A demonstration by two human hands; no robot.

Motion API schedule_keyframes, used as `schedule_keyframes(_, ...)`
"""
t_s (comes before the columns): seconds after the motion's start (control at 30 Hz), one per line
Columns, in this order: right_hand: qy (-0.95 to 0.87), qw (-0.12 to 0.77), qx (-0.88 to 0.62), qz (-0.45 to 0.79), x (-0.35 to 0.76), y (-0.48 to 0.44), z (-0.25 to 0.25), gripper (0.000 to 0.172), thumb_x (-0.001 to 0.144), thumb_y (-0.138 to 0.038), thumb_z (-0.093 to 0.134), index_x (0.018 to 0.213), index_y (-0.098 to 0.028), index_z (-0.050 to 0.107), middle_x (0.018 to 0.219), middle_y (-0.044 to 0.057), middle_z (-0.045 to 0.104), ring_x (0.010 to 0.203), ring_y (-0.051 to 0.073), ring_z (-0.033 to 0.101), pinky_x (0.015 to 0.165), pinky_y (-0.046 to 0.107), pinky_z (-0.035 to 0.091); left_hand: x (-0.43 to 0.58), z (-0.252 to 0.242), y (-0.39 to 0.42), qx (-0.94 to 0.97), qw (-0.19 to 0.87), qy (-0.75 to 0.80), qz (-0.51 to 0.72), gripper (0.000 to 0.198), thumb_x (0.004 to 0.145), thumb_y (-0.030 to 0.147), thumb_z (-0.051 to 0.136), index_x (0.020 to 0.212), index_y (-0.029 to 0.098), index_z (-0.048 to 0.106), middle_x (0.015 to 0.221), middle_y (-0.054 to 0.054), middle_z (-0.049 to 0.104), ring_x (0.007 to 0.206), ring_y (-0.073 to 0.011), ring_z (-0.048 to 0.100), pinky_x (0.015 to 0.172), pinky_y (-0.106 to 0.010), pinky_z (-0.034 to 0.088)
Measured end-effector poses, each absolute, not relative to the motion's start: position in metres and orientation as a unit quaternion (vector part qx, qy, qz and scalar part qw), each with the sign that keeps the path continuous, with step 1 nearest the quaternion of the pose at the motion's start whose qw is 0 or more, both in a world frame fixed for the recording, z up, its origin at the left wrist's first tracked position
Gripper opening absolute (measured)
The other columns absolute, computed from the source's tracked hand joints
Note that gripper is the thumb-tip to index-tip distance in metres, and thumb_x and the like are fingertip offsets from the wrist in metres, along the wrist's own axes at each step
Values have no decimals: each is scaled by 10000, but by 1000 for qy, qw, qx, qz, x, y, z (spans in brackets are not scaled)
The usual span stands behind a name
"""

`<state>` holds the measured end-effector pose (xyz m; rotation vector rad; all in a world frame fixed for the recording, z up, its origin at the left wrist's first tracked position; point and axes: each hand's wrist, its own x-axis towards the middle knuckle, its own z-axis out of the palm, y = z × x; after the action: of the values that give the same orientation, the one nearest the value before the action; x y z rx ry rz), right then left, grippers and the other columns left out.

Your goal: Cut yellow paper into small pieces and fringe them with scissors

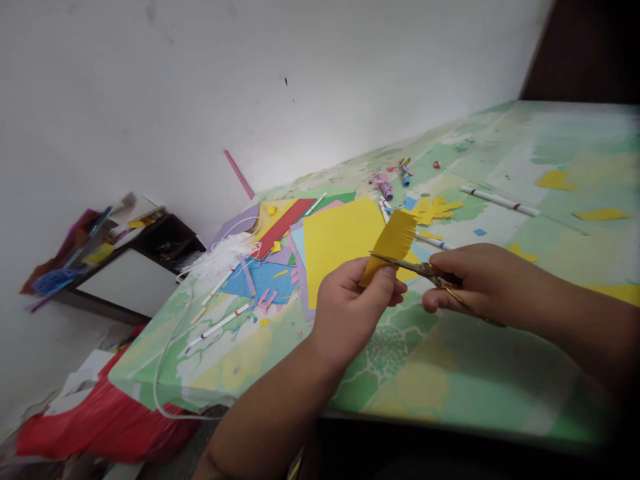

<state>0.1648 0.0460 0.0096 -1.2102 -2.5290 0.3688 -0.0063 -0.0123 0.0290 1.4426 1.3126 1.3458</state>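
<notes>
Now the left hand (350,303) has its fingers pinched shut on the bottom of a paper strip (395,243). It holds the strip up just in front of the big yellow sheet (335,243) lying on the worktop (450,373). The right hand (475,280), to the right of that sheet, has its fingers curled tight in the scissors (415,267). The blades touch the strip's side. The strip's top is cut into thin bits. I think each snip should be short, straight, close to its neighbour, and away from the thumb.
</notes>
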Motion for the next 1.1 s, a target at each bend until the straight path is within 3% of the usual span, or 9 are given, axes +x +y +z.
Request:
schedule_keyframes(0.2,-879,135,-435,144,165,47,12,469,692,-662,464,563,-214,415,498,-5,470,475,135,411,440,251,269,-8,31,-11,556,422,495,517,196,753,228,554,575,159,601,521,14,609,481,-75,564,513,-198,477)
schedule_keyframes(0.4,-895,158,-390,149,170,49,5,426,744,-613,425,619,-207,433,533,-3,487,475,116,402,439,236,265,-9,25,-9,508,444,471,568,117,746,270,594,701,165,616,558,31,626,470,-70,566,500,-195,478)
schedule_keyframes(0.6,-898,163,-372,170,169,49,3,461,751,-637,372,613,-201,433,523,-4,471,476,113,394,448,233,254,-9,23,-7,495,454,460,581,208,754,320,594,632,151,591,561,24,623,471,-69,570,492,-192,480)
schedule_keyframes(1.1,-895,152,-392,147,166,48,1,451,723,-641,421,601,-207,439,532,4,499,495,126,418,463,233,271,-6,25,-10,522,428,501,541,200,765,296,583,628,150,594,572,15,643,483,-65,585,500,-174,484)
